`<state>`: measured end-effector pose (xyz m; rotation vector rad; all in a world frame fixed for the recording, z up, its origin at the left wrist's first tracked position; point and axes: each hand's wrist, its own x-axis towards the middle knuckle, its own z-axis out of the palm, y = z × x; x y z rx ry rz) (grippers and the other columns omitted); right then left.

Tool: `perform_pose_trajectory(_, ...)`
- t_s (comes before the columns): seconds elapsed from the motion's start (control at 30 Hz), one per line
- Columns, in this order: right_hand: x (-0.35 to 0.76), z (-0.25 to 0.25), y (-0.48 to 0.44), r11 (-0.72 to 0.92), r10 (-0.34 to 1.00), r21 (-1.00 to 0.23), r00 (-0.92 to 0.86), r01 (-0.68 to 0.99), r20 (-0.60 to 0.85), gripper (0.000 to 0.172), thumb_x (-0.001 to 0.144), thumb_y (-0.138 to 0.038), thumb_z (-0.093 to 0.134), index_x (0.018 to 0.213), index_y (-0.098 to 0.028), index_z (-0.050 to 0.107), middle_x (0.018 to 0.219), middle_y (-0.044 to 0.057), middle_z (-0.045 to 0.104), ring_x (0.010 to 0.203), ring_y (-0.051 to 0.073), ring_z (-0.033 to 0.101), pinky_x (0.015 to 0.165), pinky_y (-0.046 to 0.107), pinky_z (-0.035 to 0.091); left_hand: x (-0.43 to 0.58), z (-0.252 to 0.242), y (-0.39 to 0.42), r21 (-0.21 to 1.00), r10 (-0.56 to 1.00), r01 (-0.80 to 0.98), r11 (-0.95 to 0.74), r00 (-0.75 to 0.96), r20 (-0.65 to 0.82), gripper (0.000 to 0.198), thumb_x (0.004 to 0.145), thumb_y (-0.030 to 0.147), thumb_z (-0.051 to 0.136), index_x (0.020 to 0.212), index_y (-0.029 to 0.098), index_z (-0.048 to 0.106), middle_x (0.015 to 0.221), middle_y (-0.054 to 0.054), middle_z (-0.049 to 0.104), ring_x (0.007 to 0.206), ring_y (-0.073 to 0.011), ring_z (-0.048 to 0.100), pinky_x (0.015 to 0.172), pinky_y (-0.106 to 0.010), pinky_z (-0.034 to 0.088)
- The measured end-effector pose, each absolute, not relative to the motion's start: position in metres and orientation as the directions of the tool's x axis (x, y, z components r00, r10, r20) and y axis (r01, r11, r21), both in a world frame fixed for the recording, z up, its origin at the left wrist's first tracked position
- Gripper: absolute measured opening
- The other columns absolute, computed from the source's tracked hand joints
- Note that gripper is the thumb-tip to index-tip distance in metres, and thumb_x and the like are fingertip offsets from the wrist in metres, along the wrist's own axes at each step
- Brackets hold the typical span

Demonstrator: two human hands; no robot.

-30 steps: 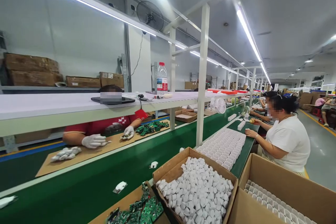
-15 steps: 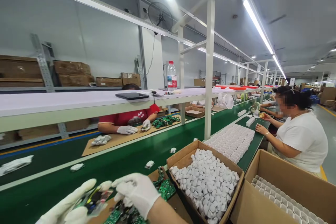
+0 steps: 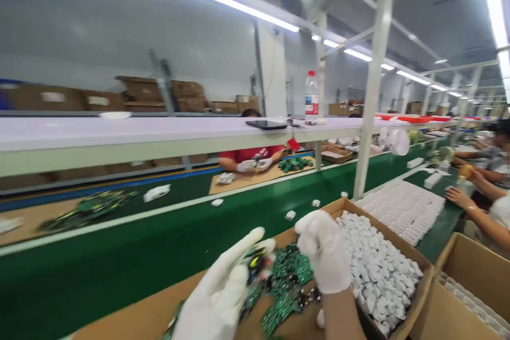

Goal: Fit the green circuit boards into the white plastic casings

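Observation:
My left hand (image 3: 217, 292), in a white glove, grips a small circuit board (image 3: 257, 264) with a yellow and black component between thumb and fingers. To its right, my gloved right hand (image 3: 324, 252) is raised with its fingers curled together. Whatever is inside those fingers is hidden. Below and between both hands lies a pile of green circuit boards (image 3: 292, 265) on cardboard. Right behind my right hand stands a cardboard box (image 3: 428, 271) heaped with small white plastic parts (image 3: 378, 260). My right hand overlaps the near left side of this box in view.
A green conveyor belt (image 3: 159, 244) crosses ahead, carrying a few small white pieces (image 3: 290, 215). White cups (image 3: 402, 204) stand in rows beyond the box. A shelf (image 3: 159, 146) and a post (image 3: 376, 79) rise over the belt. Co-workers (image 3: 255, 156) sit opposite and at right.
The view has swung left, so the scene sits farther right. My right hand has moved away from the circuit board in my left hand, toward the box of white parts.

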<state>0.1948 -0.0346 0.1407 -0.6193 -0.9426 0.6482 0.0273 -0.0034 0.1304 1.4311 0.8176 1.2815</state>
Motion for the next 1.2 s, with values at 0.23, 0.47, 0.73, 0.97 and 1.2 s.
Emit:
perform_pose_trajectory(0.23, 0.181, 0.146, -0.042, 0.549, 0.775, -0.832, 0.425, -0.086, 0.468, 0.025, 0.087, -0.039, 0.067, 0.104, -0.022, 0.071, 0.077, 0.003, 0.07, 0.06, 0.01, 0.059, 0.057, 0.02, 0.049, 0.041, 0.155, -0.016, 0.846, 0.885, -0.514, 0.145, 0.45, 0.121, 0.05, 0.079, 0.05, 0.069, 0.121, 0.023, 0.069, 0.128, -0.015, 0.066, 0.113, -0.0326, 0.063, 0.085, -0.037, 0.057)
perform_pose_trajectory(0.47, 0.179, 0.139, -0.052, 0.697, 0.569, -0.661, 0.345, 0.279, 0.746, 0.02, 0.083, -0.022, 0.072, 0.102, -0.028, 0.072, 0.102, 0.004, 0.077, 0.071, 0.013, 0.072, 0.063, 0.019, 0.059, 0.047, 0.139, -0.001, 0.808, 0.853, -0.556, 0.194, 0.503, 0.142, 0.046, 0.079, 0.047, 0.071, 0.12, 0.026, 0.07, 0.121, -0.013, 0.07, 0.115, -0.0315, 0.062, 0.097, -0.043, 0.051)
perform_pose_trajectory(0.73, 0.179, 0.143, -0.04, 0.764, 0.459, -0.494, 0.189, 0.415, 0.868, 0.033, 0.085, -0.013, 0.068, 0.113, -0.03, 0.071, 0.104, 0.005, 0.074, 0.09, 0.018, 0.072, 0.072, 0.024, 0.062, 0.046, 0.145, -0.005, 0.837, 0.884, -0.546, 0.019, 0.401, 0.241, 0.043, 0.067, 0.043, 0.082, 0.107, 0.028, 0.077, 0.121, -0.011, 0.071, 0.119, -0.0318, 0.061, 0.104, -0.04, 0.047)
perform_pose_trajectory(0.97, 0.163, 0.14, -0.046, 0.759, 0.432, -0.515, 0.284, 0.397, 0.856, 0.028, 0.091, -0.023, 0.064, 0.116, -0.034, 0.071, 0.107, 0.007, 0.072, 0.08, 0.019, 0.072, 0.061, 0.026, 0.061, 0.04, 0.149, -0.009, 0.861, 0.882, -0.502, -0.076, 0.369, 0.293, 0.041, 0.058, 0.038, 0.088, 0.096, 0.028, 0.08, 0.11, -0.011, 0.075, 0.106, -0.0339, 0.068, 0.09, -0.039, 0.058)
perform_pose_trajectory(1.2, 0.157, 0.141, -0.06, 0.719, 0.452, -0.575, 0.368, 0.389, 0.813, 0.02, 0.091, -0.038, 0.062, 0.104, -0.031, 0.076, 0.104, 0.008, 0.074, 0.075, 0.02, 0.071, 0.058, 0.027, 0.061, 0.042, 0.152, -0.024, 0.86, 0.926, -0.509, -0.017, 0.316, 0.206, 0.034, 0.055, 0.032, 0.09, 0.087, 0.026, 0.082, 0.112, -0.01, 0.074, 0.102, -0.0354, 0.07, 0.07, -0.034, 0.064)
